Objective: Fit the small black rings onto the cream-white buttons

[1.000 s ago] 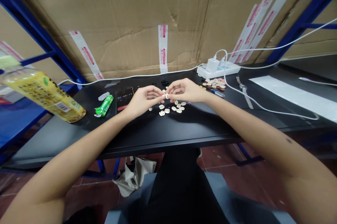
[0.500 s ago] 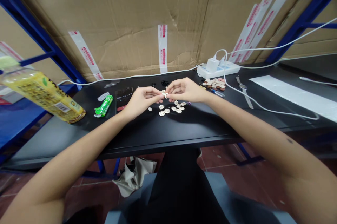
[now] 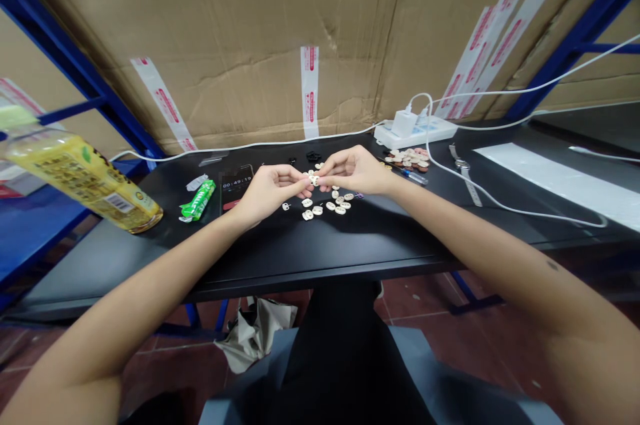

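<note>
Over the black table [image 3: 300, 248], my left hand [image 3: 273, 188] and my right hand [image 3: 355, 170] meet fingertip to fingertip. Pinched between them is a small cream-coloured piece [image 3: 314, 180] with dark marks, too small to make out fully. Several similar flat, oval cream pieces [image 3: 341, 210] lie just below my right hand, and a few more [image 3: 307, 214] rest in front of my fingers. A tiny pale piece with a loop [image 3: 286, 206] sits under my left hand. My fingers partly hide further cream pieces behind them.
A phone [image 3: 237, 180] showing a running timer and a green wrapper [image 3: 199, 201] lie left, near a yellow-labelled bottle [image 3: 100, 178]. Rightward are pinkish-brown pieces [image 3: 410, 158], a blue pen [image 3: 414, 176], a power strip [image 3: 423, 132] with white cables and a wristwatch [image 3: 466, 175].
My right hand has shifted very slightly, and the cream piece between my fingertips has turned, showing more of its marked face. Both hands keep their pinch.
</note>
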### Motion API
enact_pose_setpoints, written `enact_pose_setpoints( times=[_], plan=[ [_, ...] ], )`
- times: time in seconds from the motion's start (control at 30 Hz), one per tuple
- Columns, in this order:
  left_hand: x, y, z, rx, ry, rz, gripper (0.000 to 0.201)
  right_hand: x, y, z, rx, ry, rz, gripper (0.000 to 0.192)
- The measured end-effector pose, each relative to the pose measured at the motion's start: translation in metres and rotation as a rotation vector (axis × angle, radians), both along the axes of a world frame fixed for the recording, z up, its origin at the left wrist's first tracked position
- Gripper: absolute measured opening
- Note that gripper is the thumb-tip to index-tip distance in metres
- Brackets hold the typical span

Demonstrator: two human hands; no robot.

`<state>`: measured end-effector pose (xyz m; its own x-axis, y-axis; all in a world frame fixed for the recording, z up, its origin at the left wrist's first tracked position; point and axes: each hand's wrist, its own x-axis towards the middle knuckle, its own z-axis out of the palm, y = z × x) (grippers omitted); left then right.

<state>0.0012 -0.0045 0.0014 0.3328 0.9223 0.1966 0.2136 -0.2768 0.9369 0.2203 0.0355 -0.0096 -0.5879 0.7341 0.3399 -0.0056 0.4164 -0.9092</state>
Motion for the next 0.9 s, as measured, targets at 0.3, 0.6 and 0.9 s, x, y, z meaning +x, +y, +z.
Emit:
enact_pose_setpoints(
  times=[0.3,0.6,0.9],
  plan=[
    [0.0001,-0.0017,-0.0009,0.004,-0.019,0.005,0.034,-0.0040,-0.0046,-0.0006,0.011,0.066,-0.029,0.032],
    [-0.0005,0.0004,-0.0043,0.001,-0.025,-0.010,0.033,-0.0039,-0.0066,0.0002,0.050,0.049,-0.002,0.031],
    [-0.0024,-0.0009,0.0003,0.003,0.062,-0.054,0.032,-0.0031,-0.0081,0.0012,0.115,0.041,0.030,0.023]
  ],
)
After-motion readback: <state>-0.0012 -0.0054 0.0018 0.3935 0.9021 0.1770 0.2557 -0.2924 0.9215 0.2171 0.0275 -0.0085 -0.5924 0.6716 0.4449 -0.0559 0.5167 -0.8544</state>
